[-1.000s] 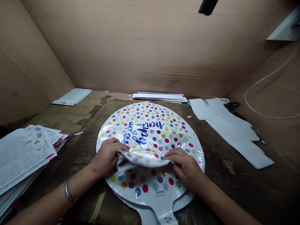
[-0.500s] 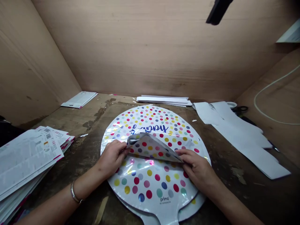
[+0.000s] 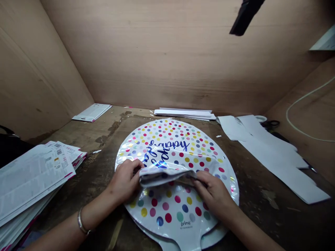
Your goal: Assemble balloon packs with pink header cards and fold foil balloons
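A flat round foil balloon (image 3: 172, 139), white with coloured dots and blue "happy" lettering, lies on top of a stack of like balloons (image 3: 180, 212) on the wooden table. Its near part is folded up into a crumpled band (image 3: 167, 172) across the middle. My left hand (image 3: 125, 179) pinches the left end of that fold, fingers closed on the foil. My right hand (image 3: 213, 191) presses and grips the fold's right end. A metal bracelet (image 3: 81, 223) sits on my left wrist.
A pile of printed cards (image 3: 31, 177) lies at the left edge, another small stack (image 3: 92, 112) at the back left. White card stacks (image 3: 184, 113) rest by the back wall, long white paper strips (image 3: 269, 153) at the right with scissors (image 3: 269, 123) and tape. Plywood walls enclose the table.
The folded flap, lifted and showing its dotted underside half a second ago, is now rolled lower into a flatter band. Both hands stayed at its ends, shifting slightly towards me.
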The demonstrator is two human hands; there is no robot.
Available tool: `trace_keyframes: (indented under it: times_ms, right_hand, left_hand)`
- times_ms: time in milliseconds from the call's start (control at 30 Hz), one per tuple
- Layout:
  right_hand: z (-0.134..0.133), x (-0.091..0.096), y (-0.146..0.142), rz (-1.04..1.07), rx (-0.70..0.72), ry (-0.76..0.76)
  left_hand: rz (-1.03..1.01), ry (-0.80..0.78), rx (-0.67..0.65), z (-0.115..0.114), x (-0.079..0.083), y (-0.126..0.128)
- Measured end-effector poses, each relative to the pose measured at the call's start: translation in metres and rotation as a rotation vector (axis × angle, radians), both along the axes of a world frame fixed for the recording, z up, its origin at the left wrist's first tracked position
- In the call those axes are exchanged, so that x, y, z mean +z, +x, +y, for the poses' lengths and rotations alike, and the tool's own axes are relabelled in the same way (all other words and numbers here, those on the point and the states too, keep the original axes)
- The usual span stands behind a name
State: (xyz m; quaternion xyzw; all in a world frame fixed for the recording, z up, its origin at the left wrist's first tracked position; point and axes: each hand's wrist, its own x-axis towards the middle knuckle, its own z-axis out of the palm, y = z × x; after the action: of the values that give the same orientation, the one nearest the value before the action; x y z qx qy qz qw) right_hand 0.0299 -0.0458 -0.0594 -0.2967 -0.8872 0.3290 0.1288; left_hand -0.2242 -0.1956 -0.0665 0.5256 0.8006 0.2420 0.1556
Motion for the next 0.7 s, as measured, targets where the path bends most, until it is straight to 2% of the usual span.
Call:
trace_keyframes:
  times_ms: [100, 200, 333, 433, 600, 700]
  right_hand:
    - [0.004, 0.002, -0.01, -0.095, -0.149, -0.021]
    - [0.005, 0.003, -0.017, -0.204, -0.225, 0.051]
    - [0.005, 0.005, -0.025, -0.376, -0.258, 0.122]
    - [0.006, 0.006, -0.03, -0.474, -0.272, 0.154]
    - [0.005, 0.004, -0.033, -0.497, -0.265, 0.199]
    - [0.005, 0.002, -0.036, -0.481, -0.253, 0.233]
  left_hand:
    - [0.028, -0.011, 0.155, 0.011, 0.0, 0.009]
    - [0.046, 0.019, 0.192, 0.018, 0.0, 0.014]
    - [0.103, 0.009, 0.083, 0.017, 0.001, 0.017]
    - [0.241, -0.075, 0.007, 0.018, 0.002, 0.017]
    - [0.459, -0.307, -0.082, 0.031, 0.014, 0.011]
    - [0.507, -0.328, -0.065, 0.043, 0.021, 0.012]
